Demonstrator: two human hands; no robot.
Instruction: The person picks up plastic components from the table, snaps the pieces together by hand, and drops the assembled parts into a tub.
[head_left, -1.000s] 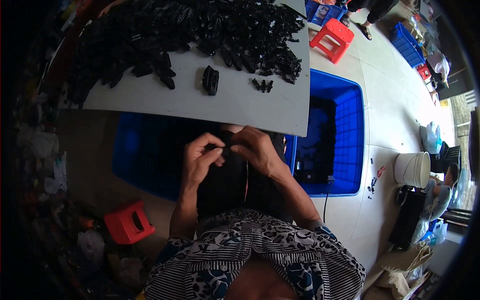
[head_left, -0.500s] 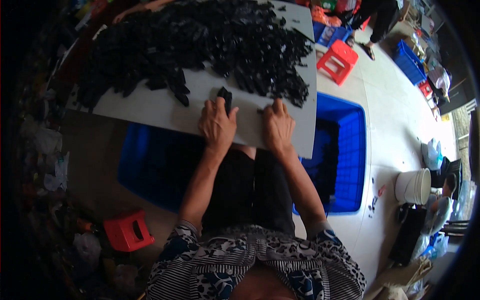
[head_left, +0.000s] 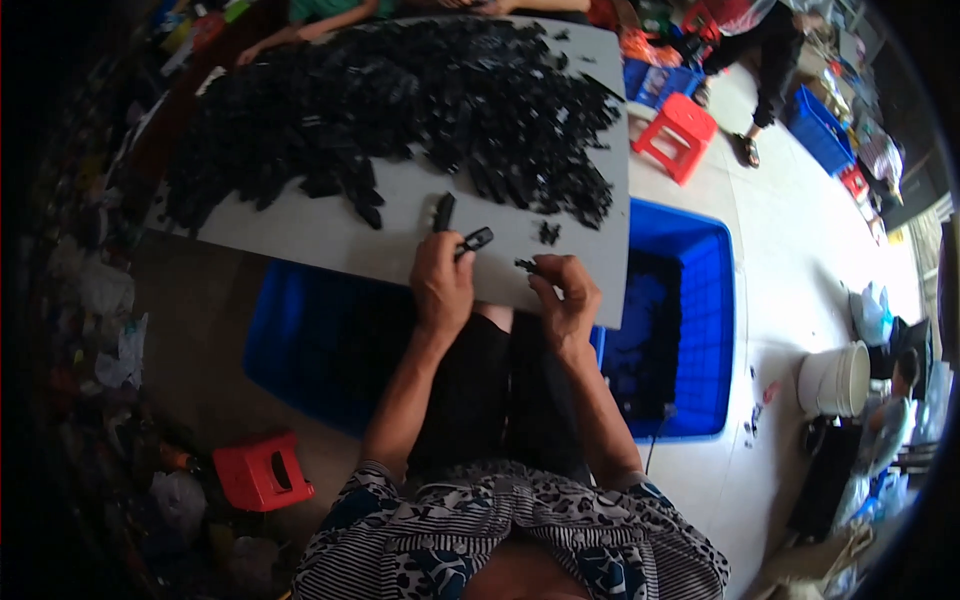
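Near the table's front edge, my left hand (head_left: pixel 442 288) is closed around an elongated black plastic piece (head_left: pixel 476 240) with a rounded tip. A second black piece (head_left: pixel 444 211) stands out just beyond its fingers; whether this one is gripped or only touched, I cannot tell. My right hand (head_left: pixel 569 303) pinches a small black part (head_left: pixel 526 265) between thumb and forefinger, slightly above the tabletop. Beyond that hand lie a few small black clips (head_left: pixel 548 233). Across the far side of the table spreads a large heap of black plastic pieces (head_left: pixel 370 100).
The light grey table (head_left: pixel 300 225) ends close to my lap. Blue crates stand below it, one on the left (head_left: pixel 262 340) and one on the right (head_left: pixel 708 330). Red stools (head_left: pixel 676 140) and a white bucket (head_left: pixel 835 380) are on the floor. Other people's arms (head_left: pixel 300 32) rest at the far edge.
My right hand has turned and lifted a small part into a pinch. Small clips now lie beyond it. An elongated piece now points rightward from my left hand. Co-workers' arms show more at the far edge.
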